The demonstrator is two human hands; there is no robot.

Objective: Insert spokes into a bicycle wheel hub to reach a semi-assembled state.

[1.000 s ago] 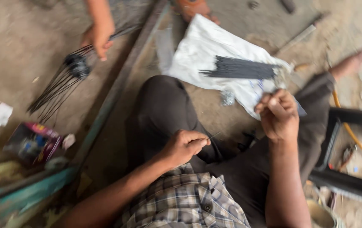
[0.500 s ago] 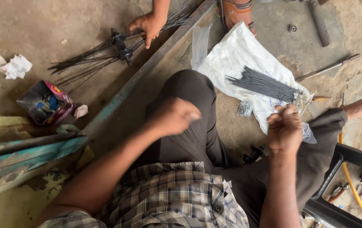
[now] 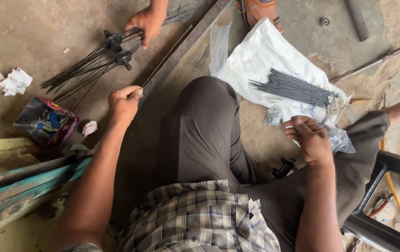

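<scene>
I sit on the ground with my knees bent. My left hand (image 3: 123,103) pinches the near end of a thin metal spoke (image 3: 166,57) that slants up toward the far right. My right hand (image 3: 310,139) is curled over the clear plastic bag (image 3: 339,138) beside my right knee; what it grips is hidden. A bundle of loose spokes (image 3: 294,87) lies on a white sack (image 3: 266,59) just beyond it. Another person's hand (image 3: 146,21) at the top holds black hubs with several spokes fanned out (image 3: 98,59).
A long metal bar (image 3: 195,39) crosses the floor diagonally. A crushed colourful carton (image 3: 47,121) and crumpled paper (image 3: 15,81) lie left. A painted wooden beam (image 3: 19,187) sits lower left, a black metal frame (image 3: 389,199) with a yellow hose lower right. Another person's sandalled foot (image 3: 260,10) is at the top.
My left hand has reached forward off my knee and taken hold of a single spoke. My right hand has lowered toward the plastic bag. The view has tilted back toward the hubs.
</scene>
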